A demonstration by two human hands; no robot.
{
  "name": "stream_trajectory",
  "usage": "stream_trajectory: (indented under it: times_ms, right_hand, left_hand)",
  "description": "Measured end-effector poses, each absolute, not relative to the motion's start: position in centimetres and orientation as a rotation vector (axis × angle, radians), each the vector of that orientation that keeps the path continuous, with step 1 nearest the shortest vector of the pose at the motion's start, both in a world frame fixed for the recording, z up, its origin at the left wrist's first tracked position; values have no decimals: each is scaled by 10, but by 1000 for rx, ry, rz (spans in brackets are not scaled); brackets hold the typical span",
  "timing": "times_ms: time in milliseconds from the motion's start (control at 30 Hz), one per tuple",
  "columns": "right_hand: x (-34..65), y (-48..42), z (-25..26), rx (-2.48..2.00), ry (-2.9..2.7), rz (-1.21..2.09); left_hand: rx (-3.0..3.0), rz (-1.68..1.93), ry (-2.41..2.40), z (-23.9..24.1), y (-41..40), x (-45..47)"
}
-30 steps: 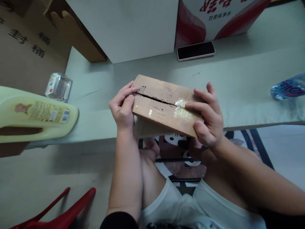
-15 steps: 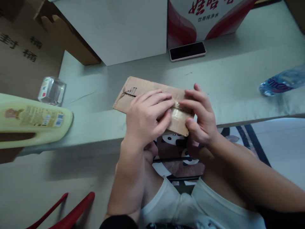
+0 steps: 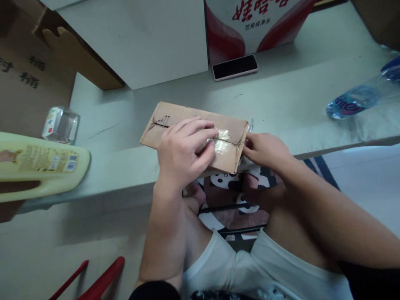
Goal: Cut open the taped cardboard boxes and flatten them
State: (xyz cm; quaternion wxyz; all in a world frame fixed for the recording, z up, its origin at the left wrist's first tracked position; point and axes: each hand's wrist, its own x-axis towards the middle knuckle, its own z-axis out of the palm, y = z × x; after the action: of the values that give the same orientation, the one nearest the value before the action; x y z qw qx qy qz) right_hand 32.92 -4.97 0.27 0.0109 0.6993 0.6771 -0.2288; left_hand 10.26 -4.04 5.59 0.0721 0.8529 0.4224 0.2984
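A small brown cardboard box (image 3: 193, 112) lies tilted across the table's front edge, its top seam running lengthwise. Shiny clear tape (image 3: 222, 143) covers the seam toward the right end. My left hand (image 3: 187, 143) rests on the box top with its fingers curled and pressed down, holding it. My right hand (image 3: 265, 146) is closed at the right end face, thumb and fingers pinched together. A loose clear strip, which looks like tape, sticks up just above those fingertips. The fingertips themselves are partly hidden behind the box edge.
A phone (image 3: 235, 68) lies before a red and white carton (image 3: 259, 35) and a white box (image 3: 140, 41). At left are a yellow jug (image 3: 46, 164) and a clear container (image 3: 61, 125); a water bottle (image 3: 353, 100) lies at right. Red legs (image 3: 103, 279) show below.
My right hand has moved from the taped top of the box to its right end and closed there. My left hand stays on the box. The view has shifted slightly.
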Motion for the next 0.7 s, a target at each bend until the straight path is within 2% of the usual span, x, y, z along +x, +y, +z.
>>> stream_trajectory:
  times_ms: [133,233,333,500,567,667,700]
  right_hand:
    - [335,-52,4,2594,2298,-809]
    - [340,-54,3,2840,2595,-1130]
    - [340,-58,4,2851,2914,-1442]
    - [334,-65,12,2764,3251,-1503]
    - [335,-69,15,2664,3186,-1762]
    - [342,-71,19,2350,3005,-2427]
    - [345,-71,20,2312,2922,-2551]
  left_hand:
    - [2552,902,1260,55,-41,103]
    - [2531,883,1276,56,-41,103]
    - [2508,878,1289,57,-42,103]
    - [2490,912,1278,57,-42,103]
    - [2453,909,1308,56,-42,103]
    - [2412,907,1344,55,-43,102]
    - [2412,908,1346,55,-43,102]
